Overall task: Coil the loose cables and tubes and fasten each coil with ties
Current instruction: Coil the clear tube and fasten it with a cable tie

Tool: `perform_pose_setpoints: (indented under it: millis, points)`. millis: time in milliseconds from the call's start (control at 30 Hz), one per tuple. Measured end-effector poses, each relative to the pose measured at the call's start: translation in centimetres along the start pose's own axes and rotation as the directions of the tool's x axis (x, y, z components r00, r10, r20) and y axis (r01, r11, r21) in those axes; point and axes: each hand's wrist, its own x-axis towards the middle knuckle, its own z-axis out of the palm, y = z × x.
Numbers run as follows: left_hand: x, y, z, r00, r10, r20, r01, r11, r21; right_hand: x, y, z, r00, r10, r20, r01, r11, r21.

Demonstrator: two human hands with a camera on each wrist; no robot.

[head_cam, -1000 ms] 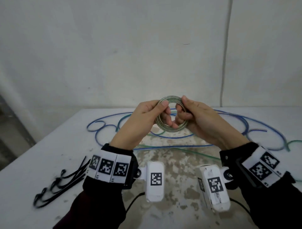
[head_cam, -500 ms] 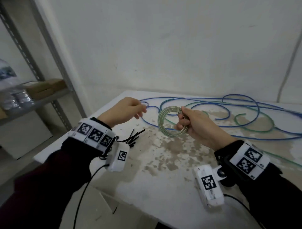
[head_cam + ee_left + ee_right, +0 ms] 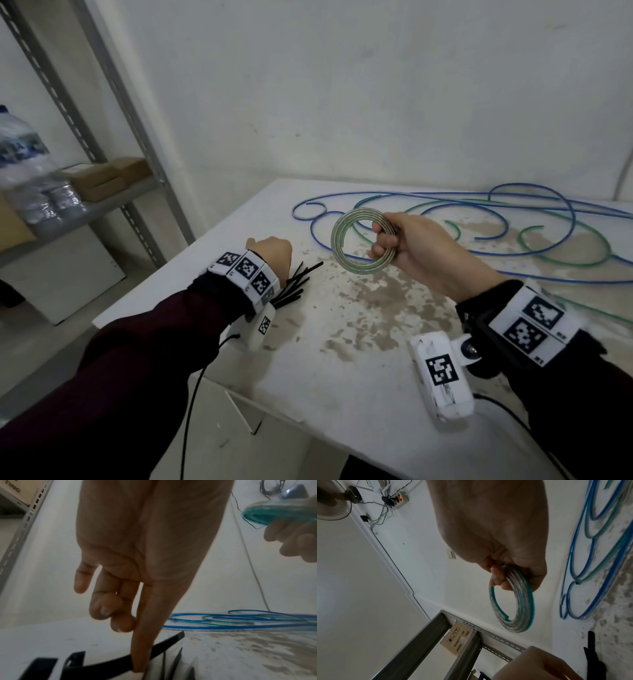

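My right hand [image 3: 404, 246] holds a small coil of clear, green-tinted tube [image 3: 337, 240] upright above the stained white table [image 3: 342, 377], fingers curled through the ring. The right wrist view shows the coil [image 3: 522, 615] hanging from those fingers [image 3: 498, 577]. My left hand [image 3: 274, 251] is down over a bunch of black ties [image 3: 301, 277] near the table's left edge. In the left wrist view its straight index fingertip [image 3: 137, 668] touches one black tie [image 3: 102, 664]; the other fingers are loosely bent. Loose blue tube [image 3: 223, 628] lies beyond.
Long blue [image 3: 590, 555] and green tubes sprawl in loops over the back and right of the table. A metal shelf rack [image 3: 144, 144] stands left of the table with water bottles [image 3: 30, 171] and cardboard boxes [image 3: 106, 178]. A wall runs behind.
My left hand has let go of the coil and gone left and down to the black ties. The right hand keeps the coil alone. The head view has swung left.
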Motion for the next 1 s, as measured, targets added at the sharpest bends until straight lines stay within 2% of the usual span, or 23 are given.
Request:
perform_pose_setpoints:
  millis: [100, 200, 300, 367, 433, 533, 633, 700, 767, 867, 1000]
  points:
    - [-0.3, -0.2, -1.1, 1.0, -0.001, -0.009, 0.0, 0.997, -0.079, 0.0, 0.1, -0.2, 1.0, -0.01, 0.023, 0.01, 1.0, -0.017]
    - [-0.7, -0.7, -3.0, 0.998, -0.012, -0.068, -0.004, 0.97, -0.242, 0.0, -0.1, -0.5, 0.997, -0.027, 0.07, 0.03, 0.999, -0.037]
    - [-1.2, -0.5, -5.4, 0.981, 0.001, -0.195, -0.081, 0.914, -0.399, -0.1, -1.1, -1.3, 0.99, -0.056, 0.132, 0.066, 0.995, -0.074]
    - [-1.6, 0.3, -6.8, 0.953, 0.02, -0.303, -0.173, 0.856, -0.487, -0.5, -2.3, -2.1, 0.979, -0.077, 0.187, 0.101, 0.987, -0.122]
    - [-2.0, 1.9, -7.9, 0.913, 0.027, -0.406, -0.283, 0.759, -0.586, -1.0, -3.7, -3.2, 0.966, -0.104, 0.235, 0.147, 0.974, -0.173]
    - [-2.5, 5.2, -8.8, 0.883, 0.044, -0.467, -0.424, 0.502, -0.754, -1.8, -5.5, -5.4, 0.952, -0.124, 0.278, 0.2, 0.945, -0.261]
    - [-2.5, 8.9, -9.2, 0.871, 0.08, -0.484, -0.49, 0.219, -0.844, -2.8, -6.7, -7.9, 0.942, -0.096, 0.321, 0.217, 0.904, -0.368]
    - [-2.2, 11.5, -9.3, 0.865, 0.093, -0.494, -0.501, 0.095, -0.86, -3.3, -7.4, -9.2, 0.941, -0.059, 0.332, 0.215, 0.865, -0.454]
    - [-2.2, 13.8, -9.7, 0.852, 0.1, -0.515, -0.518, 0.011, -0.855, -3.8, -8.1, -10.4, 0.934, -0.027, 0.356, 0.223, 0.823, -0.522]
    - [-2.3, 16.2, -10.6, 0.837, 0.083, -0.541, -0.537, -0.062, -0.841, -4.2, -8.9, -11.8, 0.931, -0.002, 0.364, 0.234, 0.767, -0.597]
    - [-2.2, 18.0, -11.5, 0.833, 0.132, -0.538, -0.523, -0.129, -0.842, -3.9, -9.7, -13.5, 0.953, -0.15, 0.265, 0.286, 0.737, -0.613]
